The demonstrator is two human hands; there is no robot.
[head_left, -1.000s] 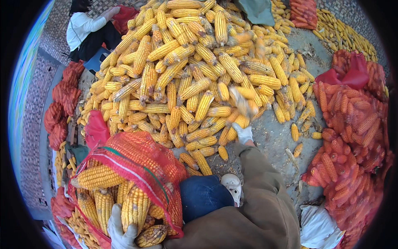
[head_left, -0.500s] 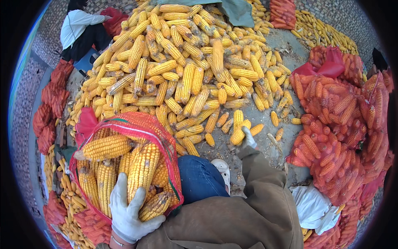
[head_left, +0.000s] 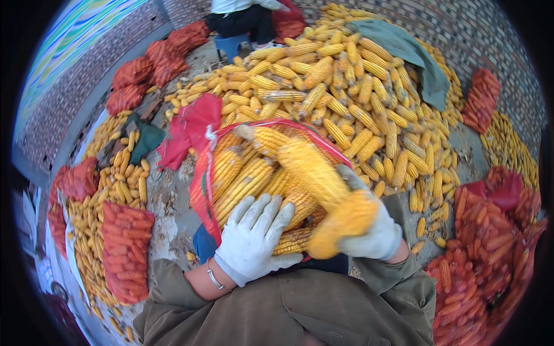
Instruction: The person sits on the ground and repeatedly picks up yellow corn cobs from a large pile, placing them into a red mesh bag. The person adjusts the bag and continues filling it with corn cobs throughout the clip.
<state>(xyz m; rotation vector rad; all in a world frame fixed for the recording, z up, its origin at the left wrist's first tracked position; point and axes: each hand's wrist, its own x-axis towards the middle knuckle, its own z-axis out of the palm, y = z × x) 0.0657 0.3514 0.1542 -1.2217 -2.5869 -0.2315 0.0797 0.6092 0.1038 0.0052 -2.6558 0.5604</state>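
A red mesh sack [head_left: 208, 190] packed with yellow corn cobs [head_left: 245, 180] stands in front of me, its mouth toward me. My left hand [head_left: 254, 239], in a pale work glove, lies on the cobs at the sack's near side, fingers stretched out. At the right side of the mouth, my gloved right hand [head_left: 372, 230] grips ears of corn [head_left: 346, 222], blurred by motion. One long ear [head_left: 311, 173] reaches over the sack's contents; another sits lower, against my palm. My right fingers are partly hidden behind the corn.
A large heap of corn [head_left: 358, 109] rises beyond the sack, partly under a green cloth [head_left: 407, 55]. Filled red mesh sacks stand at right [head_left: 479, 259] and left [head_left: 127, 251]. At the back, a person [head_left: 242, 17] sits on a blue stool [head_left: 232, 45] by a brick wall.
My right hand has come from the ground by the heap to the sack's mouth, bringing ears of corn. My view has turned left. The left hand stays on the sack's cobs.
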